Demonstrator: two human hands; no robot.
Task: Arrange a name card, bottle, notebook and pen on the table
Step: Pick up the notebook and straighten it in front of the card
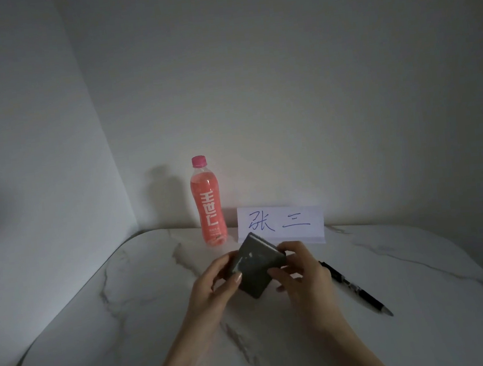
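head view: all i get is one wide-angle look down at the table.
name card (281, 225): white folded paper, standing near the back wall, blue handwriting reads 张三.
bottle (208, 204): clear plastic, pink cap, pink-red label with large white characters i can't read for sure; upright, just left of the name card.
notebook (256, 264): small, dark grey, glossy cover, rectangular; i see it lifted off the table and turned so a corner points toward the name card, long axis running from far-left to near-right.
left hand (219, 283): clasped on the notebook's left edge, thumb on the cover.
right hand (301, 272): gripping the notebook's right edge with fingers curled over it.
pen (355, 288): black, slim, lying flat right of my right hand, on a diagonal, silver end nearest the front right.
table (107, 331): white marble-look top with grey veins, rounded corners.
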